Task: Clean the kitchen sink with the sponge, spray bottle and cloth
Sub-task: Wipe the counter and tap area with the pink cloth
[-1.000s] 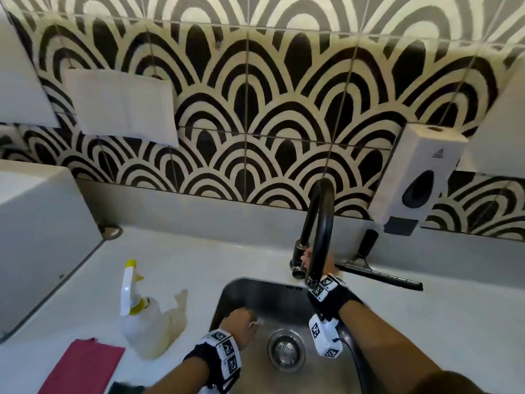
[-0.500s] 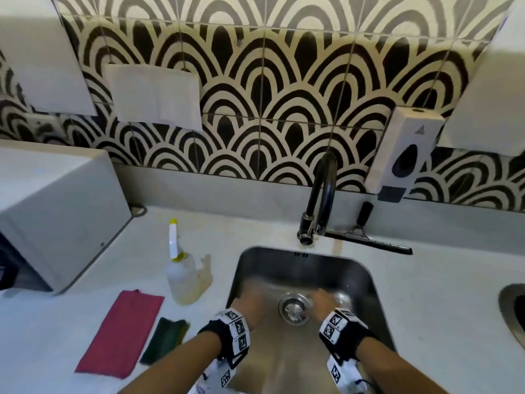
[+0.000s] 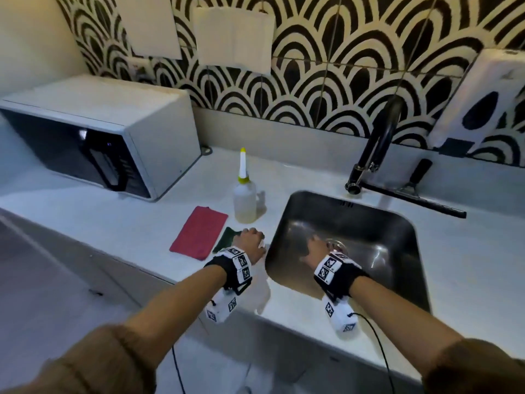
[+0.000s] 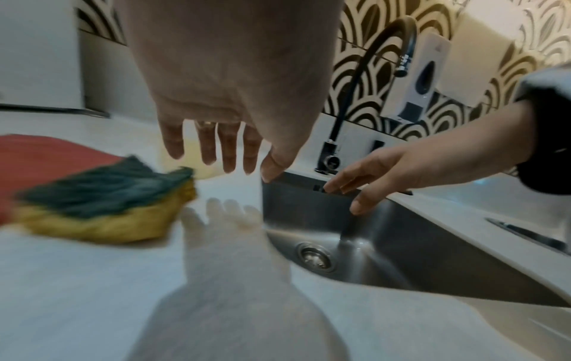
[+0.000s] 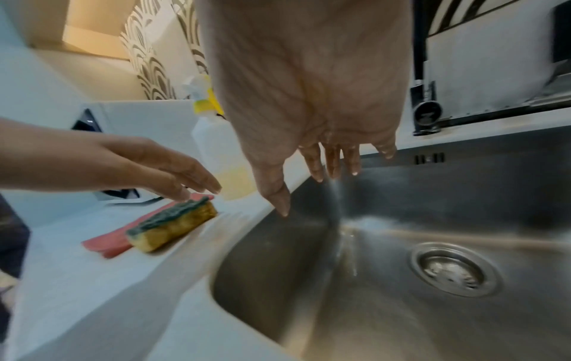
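The steel sink [image 3: 397,223] is set in a white counter, wet, with a round drain [image 5: 454,268]. My right hand [image 3: 316,245] hangs inside it with straight, wet fingers [image 5: 327,166] and holds nothing. My left hand [image 3: 251,237] is over the counter left of the sink, fingers [image 4: 222,156] straight, just above the green-and-yellow sponge [image 5: 173,224] without gripping it. The sponge [image 4: 105,207] lies against a red cloth [image 3: 199,233]. Behind them stands the spray bottle [image 3: 244,200] with pale liquid and a yellow collar.
A microwave [image 3: 113,137] fills the counter's left side. A black faucet [image 3: 377,149] arches over the sink's back edge, with a black squeegee [image 3: 412,200] lying behind the sink. A white soap dispenser [image 3: 477,109] hangs on the tiled wall.
My right hand came off the faucet into the sink. My left hand left the sink and moved left over the counter to the sponge. The head view swung left.
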`<act>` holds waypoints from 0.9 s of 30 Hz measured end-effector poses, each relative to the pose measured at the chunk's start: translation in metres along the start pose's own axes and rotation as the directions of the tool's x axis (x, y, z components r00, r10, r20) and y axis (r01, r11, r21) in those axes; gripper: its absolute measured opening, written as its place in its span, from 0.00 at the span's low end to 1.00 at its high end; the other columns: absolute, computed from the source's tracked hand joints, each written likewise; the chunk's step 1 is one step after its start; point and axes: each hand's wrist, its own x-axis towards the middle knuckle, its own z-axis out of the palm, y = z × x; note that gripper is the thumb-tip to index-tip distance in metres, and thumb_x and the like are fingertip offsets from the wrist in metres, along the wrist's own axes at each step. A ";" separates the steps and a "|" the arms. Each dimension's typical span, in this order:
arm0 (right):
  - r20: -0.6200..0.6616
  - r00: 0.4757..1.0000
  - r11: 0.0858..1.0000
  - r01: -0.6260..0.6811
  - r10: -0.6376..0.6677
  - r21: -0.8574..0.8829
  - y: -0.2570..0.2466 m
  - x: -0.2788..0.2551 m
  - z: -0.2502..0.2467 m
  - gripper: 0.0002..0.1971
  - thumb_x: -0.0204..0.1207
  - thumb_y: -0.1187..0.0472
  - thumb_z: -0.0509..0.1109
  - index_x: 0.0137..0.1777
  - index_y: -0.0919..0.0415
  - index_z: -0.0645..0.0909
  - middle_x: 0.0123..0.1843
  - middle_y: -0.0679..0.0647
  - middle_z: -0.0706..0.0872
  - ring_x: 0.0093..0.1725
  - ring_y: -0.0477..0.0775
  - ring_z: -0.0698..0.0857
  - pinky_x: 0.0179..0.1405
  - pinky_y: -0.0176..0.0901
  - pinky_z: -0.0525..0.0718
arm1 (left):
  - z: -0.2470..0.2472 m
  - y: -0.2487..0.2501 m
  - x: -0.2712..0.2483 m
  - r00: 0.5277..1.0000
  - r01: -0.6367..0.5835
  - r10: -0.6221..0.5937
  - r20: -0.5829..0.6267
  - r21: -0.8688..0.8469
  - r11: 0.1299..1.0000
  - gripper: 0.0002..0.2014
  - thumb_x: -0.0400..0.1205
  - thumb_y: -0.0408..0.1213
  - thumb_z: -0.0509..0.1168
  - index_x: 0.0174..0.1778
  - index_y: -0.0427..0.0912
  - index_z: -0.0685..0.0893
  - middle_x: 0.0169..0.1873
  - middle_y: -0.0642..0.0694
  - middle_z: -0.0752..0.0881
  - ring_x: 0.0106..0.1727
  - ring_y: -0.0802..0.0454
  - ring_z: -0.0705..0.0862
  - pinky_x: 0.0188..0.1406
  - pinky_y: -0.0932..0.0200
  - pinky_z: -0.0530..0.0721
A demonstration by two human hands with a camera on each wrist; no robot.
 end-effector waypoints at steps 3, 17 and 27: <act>-0.026 0.998 0.997 0.056 -0.055 0.043 -0.043 -0.002 0.001 0.29 0.75 0.51 0.68 0.75 0.57 0.67 0.77 0.56 0.68 0.79 0.58 0.64 0.78 0.61 0.60 | -0.001 -0.035 -0.012 0.999 0.051 -0.051 -0.014 0.030 0.998 0.19 0.83 0.44 0.57 0.70 0.43 0.74 0.69 0.41 0.72 0.72 0.40 0.69 0.70 0.43 0.70; 0.007 0.977 0.971 0.212 -0.214 0.114 -0.235 0.032 0.000 0.26 0.78 0.56 0.66 0.74 0.63 0.66 0.76 0.59 0.66 0.77 0.57 0.65 0.81 0.61 0.52 | -0.012 -0.191 -0.009 0.977 0.214 -0.214 -0.002 0.069 0.974 0.22 0.82 0.41 0.59 0.72 0.38 0.67 0.71 0.39 0.68 0.72 0.39 0.69 0.66 0.45 0.73; 0.110 0.981 0.985 0.154 -0.162 0.071 -0.282 0.060 0.025 0.36 0.72 0.51 0.72 0.77 0.62 0.62 0.78 0.59 0.66 0.80 0.58 0.61 0.82 0.62 0.46 | -0.006 -0.210 0.025 0.945 0.327 -0.321 0.071 -0.105 0.939 0.25 0.80 0.47 0.65 0.68 0.37 0.69 0.64 0.39 0.77 0.66 0.40 0.77 0.63 0.46 0.78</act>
